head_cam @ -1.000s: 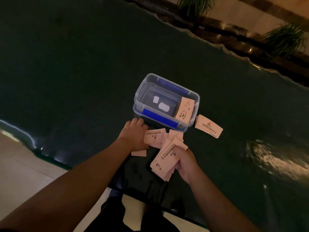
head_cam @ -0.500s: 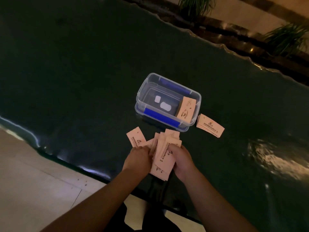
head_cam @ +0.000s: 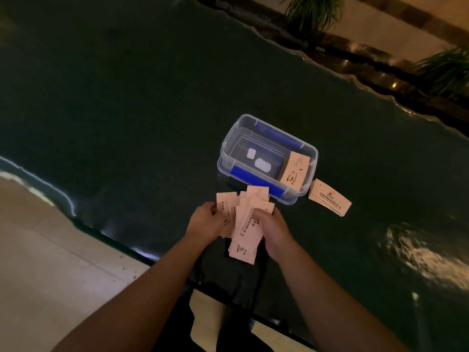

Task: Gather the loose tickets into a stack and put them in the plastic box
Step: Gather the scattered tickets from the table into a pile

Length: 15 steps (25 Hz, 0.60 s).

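A fan of pale pink tickets is held between my two hands just in front of the clear plastic box. My left hand grips the fan's left side and my right hand grips its right side. The box has blue clips and stands open on the dark table. A neat stack of tickets in the box leans against its right end. Another small ticket stack on the table lies just right of the box.
The dark green table has a wavy glossy edge near me on the left and far side. Pale floor lies below left. Potted plants stand beyond the far edge.
My left hand came back from the table with loose tickets and joined my right hand; both now hold the fanned tickets together, lifted slightly closer to me.
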{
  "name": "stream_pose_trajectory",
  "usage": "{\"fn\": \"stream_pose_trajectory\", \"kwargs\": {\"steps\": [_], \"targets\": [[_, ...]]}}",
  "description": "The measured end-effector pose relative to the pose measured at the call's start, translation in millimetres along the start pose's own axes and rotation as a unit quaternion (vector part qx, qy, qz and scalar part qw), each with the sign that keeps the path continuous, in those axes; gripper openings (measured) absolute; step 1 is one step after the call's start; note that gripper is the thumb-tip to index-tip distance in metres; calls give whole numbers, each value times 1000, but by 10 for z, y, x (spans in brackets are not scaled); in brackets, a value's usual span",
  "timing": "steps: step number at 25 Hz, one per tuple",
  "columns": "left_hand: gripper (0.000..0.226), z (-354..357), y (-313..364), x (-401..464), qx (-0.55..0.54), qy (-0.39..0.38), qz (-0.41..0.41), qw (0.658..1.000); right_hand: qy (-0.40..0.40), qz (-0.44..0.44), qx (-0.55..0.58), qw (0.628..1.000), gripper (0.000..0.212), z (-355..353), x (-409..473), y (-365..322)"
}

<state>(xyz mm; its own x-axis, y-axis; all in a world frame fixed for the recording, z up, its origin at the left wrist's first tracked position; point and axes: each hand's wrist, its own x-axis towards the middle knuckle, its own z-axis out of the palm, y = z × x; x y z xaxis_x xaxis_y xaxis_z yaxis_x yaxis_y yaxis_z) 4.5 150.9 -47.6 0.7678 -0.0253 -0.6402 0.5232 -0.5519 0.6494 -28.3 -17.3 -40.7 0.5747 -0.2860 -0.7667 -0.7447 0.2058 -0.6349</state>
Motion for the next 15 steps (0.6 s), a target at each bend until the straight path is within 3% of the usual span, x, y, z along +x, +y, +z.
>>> {"fn": "stream_pose_trajectory", "kwargs": {"steps": [4, 7, 15], "targets": [[30, 10, 155, 60, 49, -64, -22, 996, 17, 3, -8, 1000, 39, 120, -4, -55], [19, 45, 206, 78, 64, -70, -16, 995, 33, 19, -9, 999, 37, 181, -5, -71], [61, 99, 280, 74, -103, -135, -110, 979, 3, 5, -14, 1000, 59, 270, -37, -63]]}}
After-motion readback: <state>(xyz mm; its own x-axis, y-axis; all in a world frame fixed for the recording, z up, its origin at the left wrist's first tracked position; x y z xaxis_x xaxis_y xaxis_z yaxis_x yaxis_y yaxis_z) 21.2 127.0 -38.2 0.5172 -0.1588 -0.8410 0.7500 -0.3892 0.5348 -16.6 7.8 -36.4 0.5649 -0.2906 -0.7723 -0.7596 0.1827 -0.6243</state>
